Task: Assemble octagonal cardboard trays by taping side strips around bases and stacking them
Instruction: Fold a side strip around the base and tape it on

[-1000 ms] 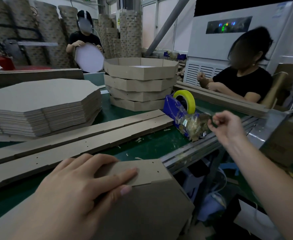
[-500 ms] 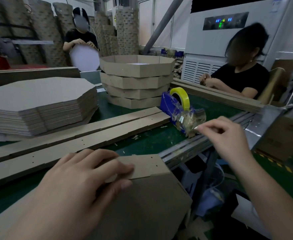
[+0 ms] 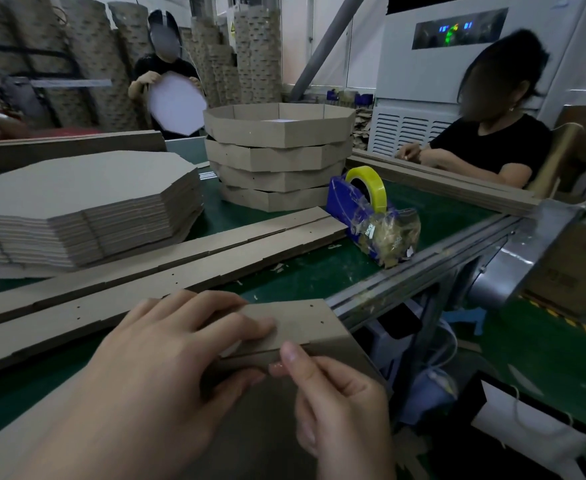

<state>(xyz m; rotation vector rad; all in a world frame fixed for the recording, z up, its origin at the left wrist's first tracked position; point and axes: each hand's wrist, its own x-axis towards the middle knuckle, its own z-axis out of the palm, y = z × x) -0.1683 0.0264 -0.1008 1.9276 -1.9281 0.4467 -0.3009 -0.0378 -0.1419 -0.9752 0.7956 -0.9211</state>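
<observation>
Right hand, back from the tape dispenser at two o'clock, pinches what is probably clear tape at the six-o'clock seam; left hand presses the side strip flat-fingered onto the base. Taping can begin.

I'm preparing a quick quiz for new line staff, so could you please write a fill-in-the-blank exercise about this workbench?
1. The tape roll on the blue dispenser is ___.
2. The stack of finished trays is ___ trays high.
3. The pile of flat bases lies to the ___ of those trays.
4. The table surface is ___.
Missing words: yellow, four, left, green.
</observation>
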